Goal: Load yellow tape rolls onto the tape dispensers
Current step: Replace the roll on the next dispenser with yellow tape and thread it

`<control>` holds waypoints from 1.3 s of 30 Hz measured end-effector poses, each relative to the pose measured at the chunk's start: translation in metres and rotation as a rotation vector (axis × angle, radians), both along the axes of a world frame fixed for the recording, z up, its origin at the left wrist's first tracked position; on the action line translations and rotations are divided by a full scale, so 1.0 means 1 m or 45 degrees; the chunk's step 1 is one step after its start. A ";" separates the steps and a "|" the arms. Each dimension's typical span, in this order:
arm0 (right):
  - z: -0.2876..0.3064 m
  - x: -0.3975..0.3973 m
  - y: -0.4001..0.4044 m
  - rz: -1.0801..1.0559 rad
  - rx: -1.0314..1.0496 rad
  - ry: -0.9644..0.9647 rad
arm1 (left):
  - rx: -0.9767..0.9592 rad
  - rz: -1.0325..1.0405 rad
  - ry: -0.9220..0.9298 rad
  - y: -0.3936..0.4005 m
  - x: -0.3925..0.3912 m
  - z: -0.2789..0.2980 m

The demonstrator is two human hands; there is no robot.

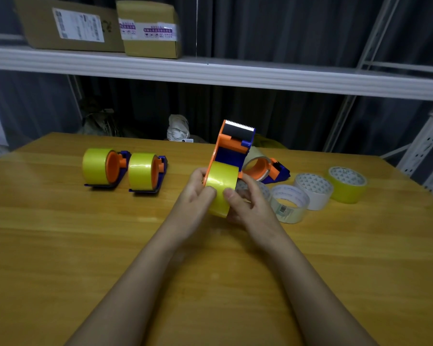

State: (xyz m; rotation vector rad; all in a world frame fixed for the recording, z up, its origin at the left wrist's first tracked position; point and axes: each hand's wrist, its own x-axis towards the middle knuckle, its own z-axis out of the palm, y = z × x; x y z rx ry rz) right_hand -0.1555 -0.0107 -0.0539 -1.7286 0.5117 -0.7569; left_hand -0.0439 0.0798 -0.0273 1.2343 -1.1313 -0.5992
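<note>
The glossy yellow tape roll, light, stiff and slick-faced, sits on the upright orange-and-blue plastic dispenser above the wooden bench, pinched by the left hand and right hand, thumbs on its band. Gripping its edges seems surest. Beyond-left of it lie two loaded dispensers.

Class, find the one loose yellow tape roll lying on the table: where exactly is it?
In the head view the yellow roll lies at the table's far right, just right of the white roll and beyond the right hand.
</note>
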 end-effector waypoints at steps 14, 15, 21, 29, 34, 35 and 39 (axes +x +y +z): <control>-0.002 0.001 0.000 -0.066 -0.026 0.058 | 0.047 -0.002 0.042 0.002 0.002 0.003; -0.002 0.002 0.000 -0.085 -0.013 0.066 | 0.038 -0.011 0.032 0.002 0.002 0.003; -0.001 0.001 0.000 -0.066 0.071 0.076 | 0.032 -0.001 0.007 0.002 0.002 0.002; 0.000 -0.002 0.002 0.048 -0.125 0.012 | 0.031 0.042 0.036 -0.001 0.007 -0.001; 0.002 -0.001 0.002 0.000 0.034 -0.010 | 0.021 -0.002 0.029 -0.001 0.005 -0.002; 0.002 -0.001 0.001 -0.015 0.051 -0.005 | 0.029 -0.003 0.035 -0.001 0.005 -0.003; 0.001 0.001 0.001 -0.081 0.051 0.019 | 0.041 -0.008 0.072 -0.002 0.005 -0.002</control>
